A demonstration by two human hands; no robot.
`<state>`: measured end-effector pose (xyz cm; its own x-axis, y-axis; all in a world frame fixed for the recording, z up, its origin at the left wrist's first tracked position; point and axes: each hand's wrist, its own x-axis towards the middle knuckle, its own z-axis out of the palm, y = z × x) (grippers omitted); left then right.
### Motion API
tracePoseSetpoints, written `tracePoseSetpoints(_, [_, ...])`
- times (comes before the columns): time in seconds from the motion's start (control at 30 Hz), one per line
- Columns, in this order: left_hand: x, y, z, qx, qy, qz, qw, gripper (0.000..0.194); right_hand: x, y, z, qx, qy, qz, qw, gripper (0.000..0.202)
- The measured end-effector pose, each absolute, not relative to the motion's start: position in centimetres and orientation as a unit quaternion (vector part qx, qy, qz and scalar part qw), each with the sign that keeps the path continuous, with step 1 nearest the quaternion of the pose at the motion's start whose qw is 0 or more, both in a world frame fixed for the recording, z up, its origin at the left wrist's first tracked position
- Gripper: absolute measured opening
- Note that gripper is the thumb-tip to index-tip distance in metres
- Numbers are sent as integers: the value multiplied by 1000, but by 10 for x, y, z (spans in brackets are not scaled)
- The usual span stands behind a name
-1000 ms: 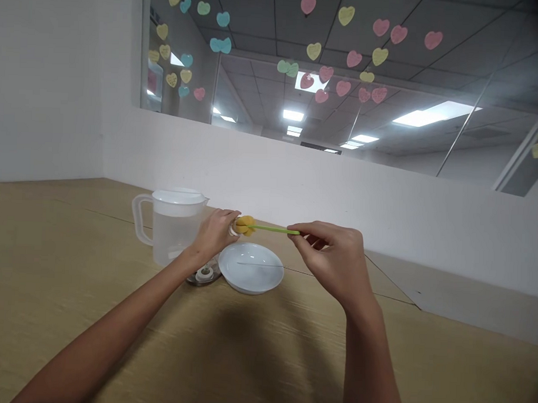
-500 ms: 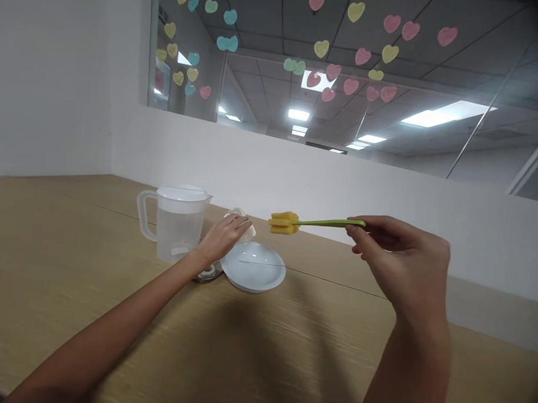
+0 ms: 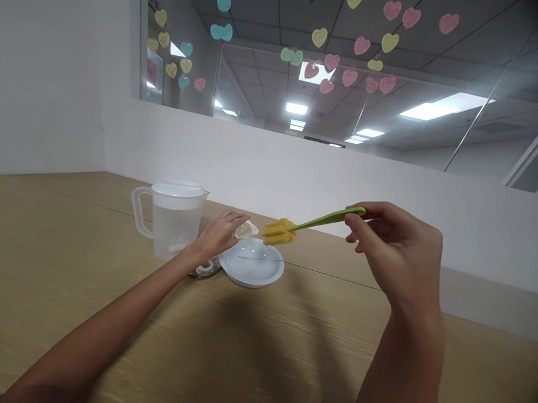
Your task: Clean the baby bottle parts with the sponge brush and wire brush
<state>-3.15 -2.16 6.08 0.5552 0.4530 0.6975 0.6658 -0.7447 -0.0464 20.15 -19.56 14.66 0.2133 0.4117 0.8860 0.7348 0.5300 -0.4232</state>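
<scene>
My right hand pinches the end of the green handle of a brush, whose yellow sponge head points left. Wrapped round a small white container is my left hand; the container is tilted with its open mouth towards the sponge. The sponge is close to that mouth, just right of it. Below them a white bowl rests on the table.
A clear pitcher with a white lid stands left of my left hand. A round metallic object lies partly under my left wrist on the wooden table. Behind are a white wall and a window with heart notes.
My left hand has turned the white container so that its mouth now faces right. The sponge head has dipped and moved slightly left, tilting the brush. The view has shifted slightly.
</scene>
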Motion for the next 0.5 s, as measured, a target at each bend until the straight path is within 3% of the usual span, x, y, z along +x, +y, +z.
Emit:
tracePoseSetpoints(0.2, [-27, -35, 75, -833, -360, -421, -8, 45, 189, -195, 145, -404, -628, -96, 658, 10])
tracePoseSetpoints(0.5, [-22, -55, 89, -771, -431, -450, -133, 43, 172, -180, 139, -437, -672, -122, 586, 9])
